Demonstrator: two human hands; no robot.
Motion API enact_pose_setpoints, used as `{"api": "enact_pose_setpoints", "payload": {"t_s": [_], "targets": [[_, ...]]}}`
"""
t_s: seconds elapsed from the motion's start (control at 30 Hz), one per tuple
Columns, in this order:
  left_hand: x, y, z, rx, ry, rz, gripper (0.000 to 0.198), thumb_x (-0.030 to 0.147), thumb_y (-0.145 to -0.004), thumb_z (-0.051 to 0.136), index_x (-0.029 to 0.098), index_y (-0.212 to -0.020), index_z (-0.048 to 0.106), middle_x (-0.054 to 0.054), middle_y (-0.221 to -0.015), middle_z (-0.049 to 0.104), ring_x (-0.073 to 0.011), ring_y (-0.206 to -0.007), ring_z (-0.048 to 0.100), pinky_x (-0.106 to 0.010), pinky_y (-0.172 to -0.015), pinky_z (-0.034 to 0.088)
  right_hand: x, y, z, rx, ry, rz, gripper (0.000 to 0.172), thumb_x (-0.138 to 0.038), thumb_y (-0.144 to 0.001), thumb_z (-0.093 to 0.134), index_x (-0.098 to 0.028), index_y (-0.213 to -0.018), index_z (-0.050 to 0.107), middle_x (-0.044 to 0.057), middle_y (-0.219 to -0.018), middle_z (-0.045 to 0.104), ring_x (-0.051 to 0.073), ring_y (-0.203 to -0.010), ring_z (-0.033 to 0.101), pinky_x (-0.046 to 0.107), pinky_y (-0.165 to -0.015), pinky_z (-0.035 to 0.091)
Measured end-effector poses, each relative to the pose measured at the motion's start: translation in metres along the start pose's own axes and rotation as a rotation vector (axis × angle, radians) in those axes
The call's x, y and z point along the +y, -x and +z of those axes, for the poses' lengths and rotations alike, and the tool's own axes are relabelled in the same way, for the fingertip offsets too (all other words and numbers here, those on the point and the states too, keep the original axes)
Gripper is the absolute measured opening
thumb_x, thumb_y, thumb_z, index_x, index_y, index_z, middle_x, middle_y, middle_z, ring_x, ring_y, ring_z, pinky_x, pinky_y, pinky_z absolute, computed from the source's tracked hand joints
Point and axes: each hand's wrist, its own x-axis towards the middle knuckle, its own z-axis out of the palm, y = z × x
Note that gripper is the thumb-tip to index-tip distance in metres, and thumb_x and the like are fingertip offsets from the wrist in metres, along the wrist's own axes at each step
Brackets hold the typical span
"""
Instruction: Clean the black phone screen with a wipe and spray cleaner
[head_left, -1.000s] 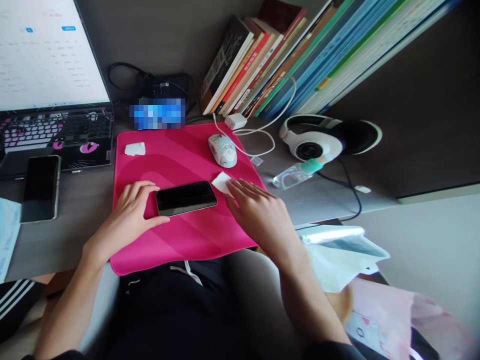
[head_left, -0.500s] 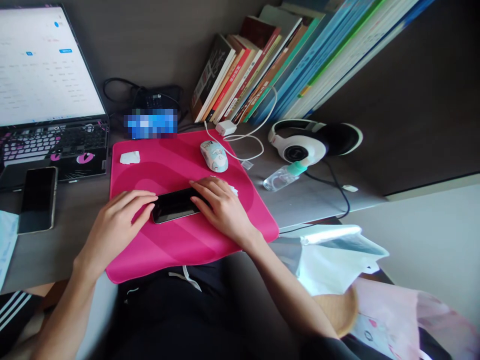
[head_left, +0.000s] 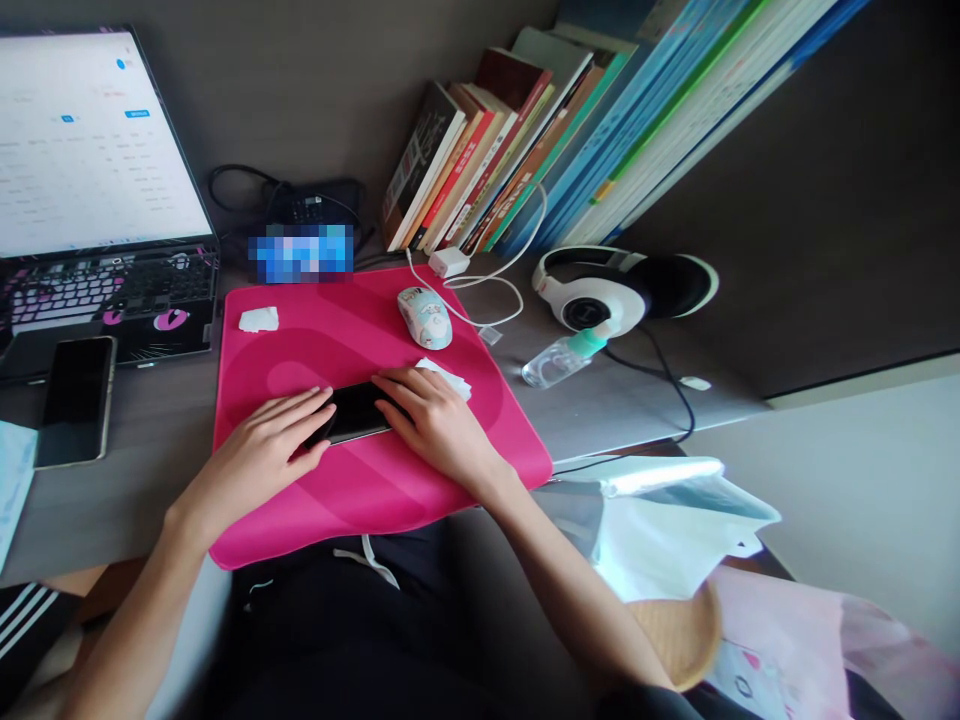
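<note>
A black smartphone [head_left: 358, 412] lies on the pink desk mat [head_left: 375, 490], its dark screen facing up. My left hand [head_left: 262, 450] covers its left end, with the fingers along the far edge and the thumb by the near edge. Over the right end rests my right hand [head_left: 442, 425], gripping it in the same way. Only the middle of the screen shows between them. Just behind my right hand is a folded white tissue [head_left: 450, 378]. Another white piece [head_left: 259, 319] lies near the mat's far left corner.
A patterned mouse [head_left: 425, 318] sits on the mat's far right. Beyond are a charger [head_left: 449, 262] with its cable, white headphones [head_left: 592, 290], a clear spray bottle [head_left: 559, 362] and a row of books [head_left: 480, 150]. Left stand a laptop [head_left: 105, 300] and a second phone [head_left: 77, 400].
My left hand has moved right, from the phone's left edge to over that end. My right hand has shifted slightly left, and more of the tissue behind it shows.
</note>
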Motion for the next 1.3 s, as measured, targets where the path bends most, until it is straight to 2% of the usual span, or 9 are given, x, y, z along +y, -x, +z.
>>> {"api": "enact_pose_setpoints", "payload": {"t_s": [0.3,0.5,0.83,0.93,1.07,1.2,1.3], "targets": [[0.0021,-0.0026,0.0018,0.059,-0.028,0.082,0.045,0.022,-0.106,0.057,0.019,-0.150,0.064,-0.010,-0.161,0.058,-0.0260,-0.148,0.058,-0.048,-0.126,0.048,-0.0014,0.0002,-0.0009,-0.004,-0.001,0.005,0.035,-0.030,-0.111,0.052,-0.020,-0.139,0.072,0.014,-0.131,0.076,0.030,-0.117,0.071,0.051,-0.106,0.059],[0.0031,-0.0034,0.0021,0.058,-0.055,0.118,0.044,0.020,-0.106,0.056,0.017,-0.150,0.064,-0.013,-0.161,0.058,-0.0272,-0.147,0.059,-0.050,-0.125,0.049,-0.0027,0.0006,-0.0013,-0.006,-0.003,0.017,0.036,-0.030,-0.111,0.050,-0.024,-0.141,0.071,0.013,-0.134,0.075,0.030,-0.117,0.071,0.052,-0.109,0.058],[0.0059,-0.0047,0.0037,0.063,-0.160,0.160,0.041,0.017,-0.106,0.053,0.012,-0.145,0.066,-0.016,-0.157,0.060,-0.0287,-0.144,0.062,-0.050,-0.122,0.052,-0.0016,0.0018,0.0005,0.006,0.010,0.003,0.035,-0.029,-0.111,0.052,-0.018,-0.139,0.071,0.014,-0.133,0.076,0.030,-0.117,0.071,0.049,-0.109,0.057],[0.0062,-0.0053,0.0042,0.070,-0.197,0.186,0.041,0.016,-0.106,0.052,0.009,-0.144,0.065,-0.018,-0.156,0.061,-0.0294,-0.142,0.064,-0.049,-0.120,0.053,-0.0013,0.0018,0.0009,0.006,0.012,0.009,0.035,-0.030,-0.112,0.051,-0.021,-0.139,0.071,0.013,-0.133,0.076,0.029,-0.116,0.071,0.050,-0.109,0.057],[0.0063,-0.0056,0.0049,0.066,-0.166,0.172,0.043,0.015,-0.105,0.053,0.012,-0.146,0.065,-0.017,-0.157,0.060,-0.0295,-0.143,0.063,-0.050,-0.122,0.052,-0.0018,0.0013,0.0001,0.004,0.013,0.019,0.036,-0.031,-0.112,0.050,-0.025,-0.140,0.071,0.012,-0.132,0.076,0.030,-0.115,0.071,0.052,-0.108,0.057],[0.0065,-0.0052,0.0049,0.076,-0.154,0.170,0.044,0.013,-0.104,0.053,0.011,-0.145,0.066,-0.018,-0.156,0.060,-0.0302,-0.143,0.063,-0.050,-0.122,0.051,-0.0021,0.0014,0.0001,0.008,0.008,0.014,0.036,-0.031,-0.112,0.050,-0.023,-0.139,0.071,0.013,-0.132,0.076,0.030,-0.115,0.071,0.052,-0.108,0.057],[0.0062,-0.0048,0.0049,0.069,-0.126,0.154,0.046,0.014,-0.103,0.054,0.015,-0.149,0.064,-0.015,-0.158,0.060,-0.0294,-0.144,0.062,-0.050,-0.123,0.051,-0.0024,0.0017,0.0005,0.005,0.001,0.015,0.037,-0.031,-0.112,0.049,-0.022,-0.140,0.071,0.013,-0.132,0.076,0.030,-0.116,0.071,0.052,-0.109,0.057]]}}
